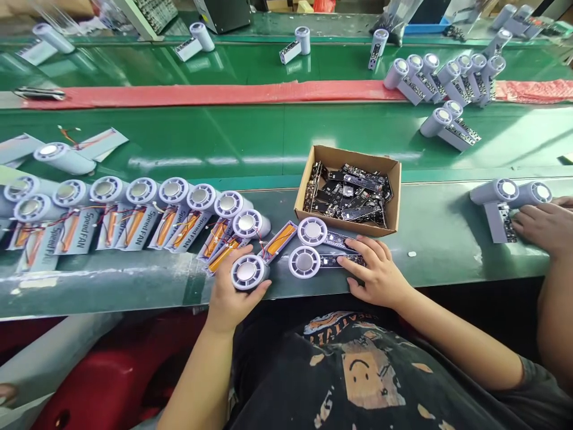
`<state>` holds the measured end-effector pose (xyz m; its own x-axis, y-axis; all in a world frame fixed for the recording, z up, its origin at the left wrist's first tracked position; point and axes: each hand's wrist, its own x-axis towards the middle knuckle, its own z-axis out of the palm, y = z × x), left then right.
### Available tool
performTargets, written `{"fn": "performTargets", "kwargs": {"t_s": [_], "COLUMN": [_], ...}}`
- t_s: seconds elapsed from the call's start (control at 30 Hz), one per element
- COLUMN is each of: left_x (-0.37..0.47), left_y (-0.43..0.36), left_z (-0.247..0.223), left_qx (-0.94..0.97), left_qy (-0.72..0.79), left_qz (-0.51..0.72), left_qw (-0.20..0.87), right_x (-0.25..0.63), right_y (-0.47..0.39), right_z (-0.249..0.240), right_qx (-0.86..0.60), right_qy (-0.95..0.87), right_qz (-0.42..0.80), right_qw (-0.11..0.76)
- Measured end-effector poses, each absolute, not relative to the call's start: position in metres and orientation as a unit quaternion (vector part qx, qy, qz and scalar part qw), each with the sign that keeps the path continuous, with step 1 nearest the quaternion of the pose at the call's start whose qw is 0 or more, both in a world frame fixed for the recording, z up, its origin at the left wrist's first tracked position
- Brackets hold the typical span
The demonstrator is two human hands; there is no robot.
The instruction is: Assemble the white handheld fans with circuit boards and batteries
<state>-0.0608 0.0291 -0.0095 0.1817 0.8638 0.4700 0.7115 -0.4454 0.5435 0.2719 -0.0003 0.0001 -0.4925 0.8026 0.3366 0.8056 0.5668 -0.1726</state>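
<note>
"So, off my remote feed: left hand point(230, 292) first?"

"Closed round the head of a lilac fan point(248, 272) by the near edge of the bench point(443, 257). Handle uncovered, angled toward the far edge, orange strip point(281, 239) showing. I can't tell whether the fan rests on the surface."

"Right hand point(376, 272)?"

"Fingers loosely spread, not clenched. Fingertips on the uncovered handles of two more fans, the nearer fan point(305, 261) and the farther fan point(312, 231). Both lie right of the gripped one, round heads pointing left. From my seat I cannot tell if the thumb presses on anything."

"Around them?"

"Cardboard box point(344, 223) at the bench's far edge, loose circuit boards point(358, 191) heaped inside. Row of fans point(141, 191) running toward the left end. Small white piece point(411, 254) right of the right hand."

"Anyone else?"

"Co-worker's hand point(544, 224) at the right, beside a pair of fans point(496, 218)."
</note>
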Motion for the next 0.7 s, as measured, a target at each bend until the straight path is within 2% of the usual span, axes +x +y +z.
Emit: {"fn": "performTargets", "kwargs": {"t_s": [0.5, 0.7], "left_x": [-0.062, -0.064], "left_y": [0.029, 0.032], "left_z": [-0.027, -0.031], "left_qx": [0.747, 0.746], "left_qy": [0.513, 0.507], "left_qz": [0.406, 0.411], "left_qw": [0.120, 0.131], "right_x": [0.270, 0.275], "right_y": [0.002, 0.001], "right_z": [-0.003, -0.001], "right_qx": [-0.480, -0.506], "right_qy": [-0.851, -0.835], "right_qz": [-0.063, -0.035], "right_qw": [0.202, 0.211]}}
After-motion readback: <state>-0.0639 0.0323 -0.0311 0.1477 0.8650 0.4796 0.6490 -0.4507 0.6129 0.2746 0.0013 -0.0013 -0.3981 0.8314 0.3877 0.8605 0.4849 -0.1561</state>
